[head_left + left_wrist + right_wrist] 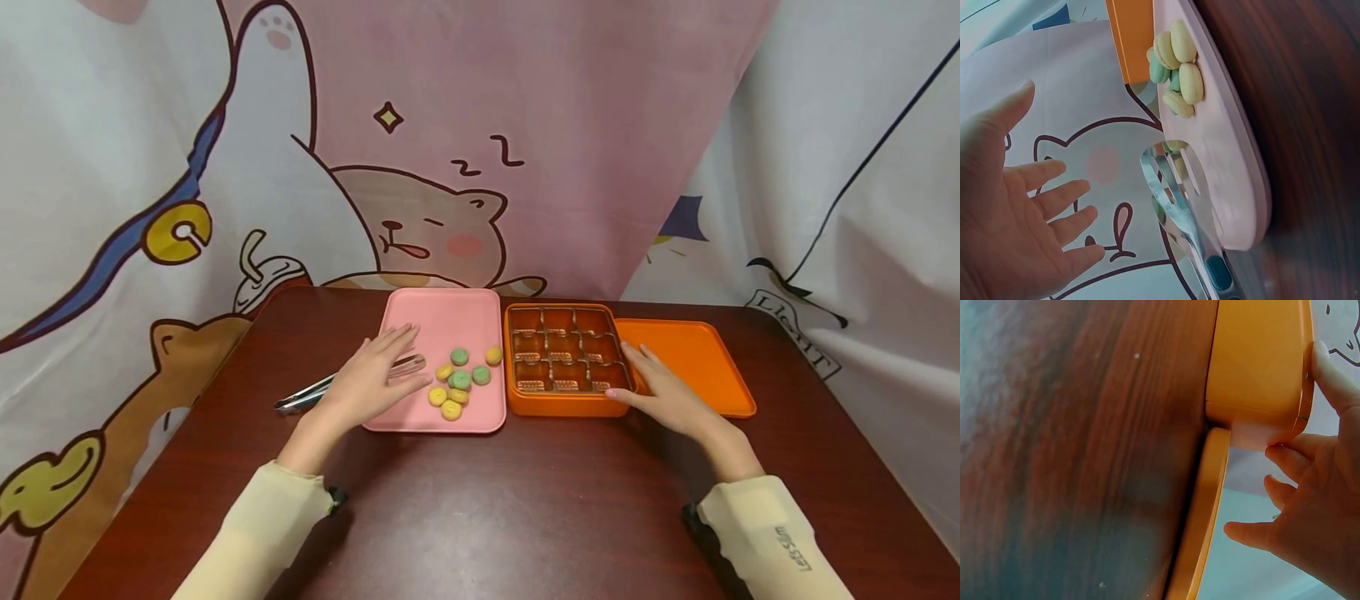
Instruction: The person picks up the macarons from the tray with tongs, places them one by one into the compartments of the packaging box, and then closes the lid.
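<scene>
In the head view my left hand (pixel 367 382) hovers over the left edge of a pink tray (pixel 442 312) and holds nothing. Metal tongs (pixel 303 397) lie below it, tips over the tray; the left wrist view shows a teal grip (pixel 1217 272) on them. Several yellow and green macarons (pixel 460 381) are grouped on the tray's right half. My right hand (pixel 667 398) touches the right front corner of an orange box (pixel 566 406), thumb at its rim and forefinger against its side, other fingers spread. A clear divided insert (pixel 562 345) fills the box.
An orange lid (pixel 690 367) lies flat on the dark wooden table (pixel 517 517), right of the box and partly under my right hand. The box stands right beside the tray. Behind the table hangs a curtain (pixel 585 150) with cartoon animals.
</scene>
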The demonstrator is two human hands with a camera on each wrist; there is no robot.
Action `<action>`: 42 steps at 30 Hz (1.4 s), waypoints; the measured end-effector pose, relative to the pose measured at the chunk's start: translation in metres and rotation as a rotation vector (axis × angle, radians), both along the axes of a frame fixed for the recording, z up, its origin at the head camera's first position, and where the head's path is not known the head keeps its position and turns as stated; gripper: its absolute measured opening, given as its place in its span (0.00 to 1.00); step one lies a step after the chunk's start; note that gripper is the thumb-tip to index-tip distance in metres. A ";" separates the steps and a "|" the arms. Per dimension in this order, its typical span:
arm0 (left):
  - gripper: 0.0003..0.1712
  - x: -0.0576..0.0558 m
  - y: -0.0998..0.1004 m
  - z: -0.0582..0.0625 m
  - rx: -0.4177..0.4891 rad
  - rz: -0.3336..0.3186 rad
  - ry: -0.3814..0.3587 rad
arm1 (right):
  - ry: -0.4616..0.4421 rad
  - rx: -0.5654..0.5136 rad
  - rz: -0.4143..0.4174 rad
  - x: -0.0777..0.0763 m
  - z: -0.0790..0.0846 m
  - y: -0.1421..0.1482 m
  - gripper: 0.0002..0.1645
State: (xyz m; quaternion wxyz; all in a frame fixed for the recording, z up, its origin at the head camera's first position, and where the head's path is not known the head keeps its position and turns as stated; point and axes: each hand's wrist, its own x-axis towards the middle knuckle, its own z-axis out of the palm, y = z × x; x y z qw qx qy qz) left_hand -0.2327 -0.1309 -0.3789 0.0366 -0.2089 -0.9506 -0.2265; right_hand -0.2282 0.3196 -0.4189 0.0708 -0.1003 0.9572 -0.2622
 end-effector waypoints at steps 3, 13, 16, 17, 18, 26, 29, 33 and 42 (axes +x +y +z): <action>0.45 0.000 -0.003 -0.002 0.007 0.007 -0.016 | -0.016 -0.015 -0.006 0.001 0.001 -0.001 0.59; 0.42 -0.001 -0.016 -0.003 0.056 0.024 -0.041 | -0.045 -0.071 -0.008 0.004 0.002 -0.003 0.58; 0.42 -0.001 -0.021 -0.002 0.062 0.041 -0.046 | -0.045 -0.070 -0.010 0.004 0.001 -0.003 0.58; 0.42 -0.001 -0.023 -0.002 0.060 0.044 -0.044 | -0.044 -0.068 -0.010 0.004 0.001 -0.003 0.58; 0.42 -0.001 -0.025 -0.001 0.056 0.046 -0.043 | -0.041 -0.066 -0.010 0.004 0.001 -0.003 0.58; 0.42 -0.003 -0.042 -0.003 0.027 0.071 -0.042 | -0.034 -0.074 -0.008 0.003 -0.004 -0.002 0.59; 0.41 -0.002 -0.049 -0.005 0.026 0.078 -0.041 | -0.034 -0.079 -0.009 0.002 -0.007 -0.002 0.59; 0.41 -0.004 -0.058 -0.010 0.027 0.091 -0.039 | -0.041 -0.090 -0.011 0.002 -0.009 -0.002 0.59; 0.41 -0.015 -0.073 -0.024 0.055 0.114 -0.067 | -0.047 -0.093 -0.016 0.003 -0.006 -0.001 0.59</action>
